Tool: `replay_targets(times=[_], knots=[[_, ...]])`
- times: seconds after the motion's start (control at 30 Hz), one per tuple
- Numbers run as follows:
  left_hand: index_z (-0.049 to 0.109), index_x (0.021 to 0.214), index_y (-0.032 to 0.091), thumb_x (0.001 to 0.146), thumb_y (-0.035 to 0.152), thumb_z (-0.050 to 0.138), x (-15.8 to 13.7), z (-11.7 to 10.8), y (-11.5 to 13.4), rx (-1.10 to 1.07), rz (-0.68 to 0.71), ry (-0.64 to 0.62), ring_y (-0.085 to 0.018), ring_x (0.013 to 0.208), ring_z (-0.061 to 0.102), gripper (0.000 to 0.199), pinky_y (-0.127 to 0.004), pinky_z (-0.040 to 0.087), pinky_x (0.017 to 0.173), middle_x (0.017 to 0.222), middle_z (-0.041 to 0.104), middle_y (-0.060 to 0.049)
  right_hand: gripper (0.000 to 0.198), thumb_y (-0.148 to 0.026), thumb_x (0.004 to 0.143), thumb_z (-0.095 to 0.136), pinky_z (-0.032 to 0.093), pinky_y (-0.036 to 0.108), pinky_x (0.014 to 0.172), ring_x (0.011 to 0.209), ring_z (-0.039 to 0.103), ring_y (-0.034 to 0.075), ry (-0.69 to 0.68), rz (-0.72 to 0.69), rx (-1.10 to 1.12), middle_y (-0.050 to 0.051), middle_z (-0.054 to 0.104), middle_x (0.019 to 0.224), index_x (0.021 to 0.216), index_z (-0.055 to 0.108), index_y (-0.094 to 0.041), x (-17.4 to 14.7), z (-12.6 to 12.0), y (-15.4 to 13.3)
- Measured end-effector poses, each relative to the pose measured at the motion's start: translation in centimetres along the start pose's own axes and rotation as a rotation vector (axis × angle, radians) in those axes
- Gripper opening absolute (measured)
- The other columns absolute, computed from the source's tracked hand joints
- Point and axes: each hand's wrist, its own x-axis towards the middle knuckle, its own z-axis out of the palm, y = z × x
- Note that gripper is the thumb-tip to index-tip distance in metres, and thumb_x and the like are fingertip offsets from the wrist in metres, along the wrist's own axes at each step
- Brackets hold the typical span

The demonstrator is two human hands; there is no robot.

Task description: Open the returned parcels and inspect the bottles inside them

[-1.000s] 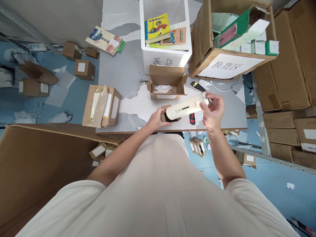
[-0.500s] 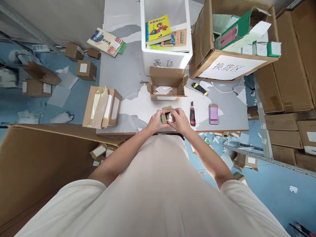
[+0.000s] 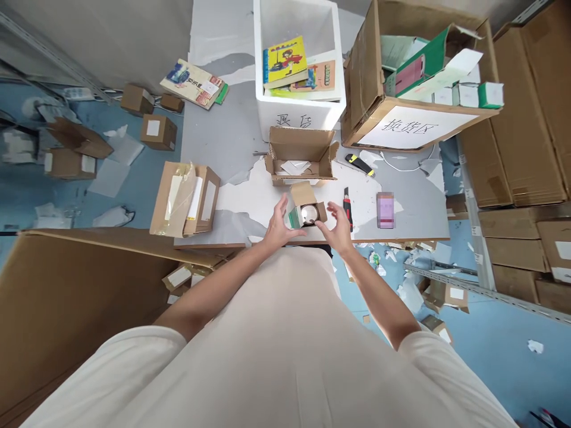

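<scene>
A small green-and-white carton [image 3: 294,217] stands on the table's front edge with its brown flaps raised. Inside it a round, shiny item [image 3: 309,214] shows from above; its kind I cannot make out. My left hand [image 3: 280,224] is beside the carton on the left, thumb and fingers spread apart. On the other side, my right hand [image 3: 338,229] is open too, its thumb by the carton's near right corner; whether it touches I cannot tell. Just behind sits an open cardboard box [image 3: 302,142] with white paper in it.
A red-and-black utility knife [image 3: 348,209], a yellow-and-black cutter [image 3: 359,164] and a phone [image 3: 385,210] lie to the right. A taped box [image 3: 206,199] stands left. Behind are a white bin [image 3: 298,115] of books and a large carton [image 3: 363,77] of green-white boxes.
Both hands have come off the small carton and spread apart to its sides. The carton now stands on the table with its flaps up and the round item in view.
</scene>
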Motion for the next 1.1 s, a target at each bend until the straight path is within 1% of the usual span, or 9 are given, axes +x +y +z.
replay_targets(times=[0.07,0.17,0.27,0.43,0.53,0.63,0.83,0.97,1.1], knots=[[0.027,0.141,0.023,0.057,0.058,0.083,-1.2,0.6,-0.1,0.009,0.002,0.048,-0.035,0.146,0.028,0.107,-0.054,0.035,0.112,0.157,0.02,-0.025,0.049,-0.051,0.086,0.059,0.048,0.05,0.099,0.115,0.056,0.029,-0.059,0.005,0.093,0.014,0.058,0.122,0.126,0.054,-0.024,-0.6,0.5,0.2],[0.045,0.128,0.021,0.072,0.056,0.074,-1.9,0.8,0.0,0.137,0.045,-0.03,-0.033,0.144,0.031,0.072,-0.056,0.033,0.113,0.155,0.026,-0.023,0.038,-0.053,0.086,0.057,0.047,0.049,0.101,0.115,0.056,0.028,-0.152,-0.037,0.158,0.013,0.057,0.12,0.107,0.066,-0.024,-0.4,1.0,0.3],[0.054,0.119,0.021,0.083,0.052,0.064,-1.2,0.4,0.4,0.228,0.075,-0.128,-0.031,0.143,0.035,0.048,-0.053,0.034,0.114,0.152,0.033,-0.019,0.042,-0.062,0.085,0.051,0.05,0.046,0.095,0.103,0.06,0.025,-0.135,0.113,0.252,0.011,0.061,0.104,0.09,0.066,-0.023,1.4,1.3,0.6],[0.057,0.116,0.021,0.086,0.052,0.06,-0.5,-0.3,0.6,0.235,0.109,-0.158,-0.03,0.14,0.04,0.043,-0.052,0.038,0.111,0.149,0.039,-0.019,0.061,-0.072,0.077,0.054,0.053,0.04,0.087,0.1,0.062,0.02,-0.136,0.49,0.553,0.009,0.063,0.116,0.116,0.049,-0.026,5.6,3.0,1.5],[0.057,0.115,0.02,0.085,0.053,0.06,-0.8,-0.5,0.6,0.228,0.101,-0.16,-0.031,0.141,0.038,0.045,-0.053,0.037,0.111,0.149,0.039,-0.02,0.073,-0.071,0.072,0.06,0.053,0.041,0.087,0.096,0.063,0.018,-0.11,0.535,0.663,0.01,0.059,0.126,0.128,0.04,-0.028,6.5,3.5,1.4],[0.056,0.116,0.019,0.087,0.053,0.057,-0.9,-0.6,0.6,0.231,0.1,-0.191,-0.03,0.142,0.036,0.044,-0.052,0.039,0.109,0.15,0.038,-0.021,0.085,-0.068,0.066,0.069,0.052,0.042,0.092,0.1,0.063,0.02,-0.098,0.4,0.659,0.011,0.055,0.13,0.135,0.037,-0.029,6.0,2.7,0.9],[0.053,0.112,0.018,0.087,0.047,0.059,0.2,-0.7,0.1,0.227,0.148,-0.227,-0.03,0.141,0.038,0.039,-0.052,0.038,0.109,0.149,0.039,-0.023,0.056,-0.063,0.078,0.064,0.041,0.047,0.108,0.124,0.053,0.028,-0.406,-0.129,0.316,0.014,0.056,0.128,0.117,0.061,-0.024,4.1,-0.8,-0.3],[0.044,0.114,0.019,0.085,0.047,0.062,0.7,-0.8,-0.3,0.171,0.107,-0.232,-0.031,0.138,0.043,0.044,-0.051,0.043,0.104,0.148,0.04,-0.024,0.037,-0.053,0.092,0.048,0.039,0.048,0.11,0.135,0.043,0.027,-0.437,-0.258,0.115,0.017,0.047,0.14,0.11,0.06,-0.022,3.4,-0.8,0.1],[0.037,0.117,0.02,0.082,0.049,0.066,0.9,-0.9,-0.1,0.147,0.055,-0.235,-0.031,0.133,0.049,0.054,-0.047,0.049,0.097,0.147,0.041,-0.026,0.033,-0.048,0.095,0.044,0.039,0.052,0.108,0.132,0.044,0.029,-0.421,-0.3,-0.042,0.019,0.048,0.138,0.107,0.058,-0.021,3.4,0.2,0.7]])
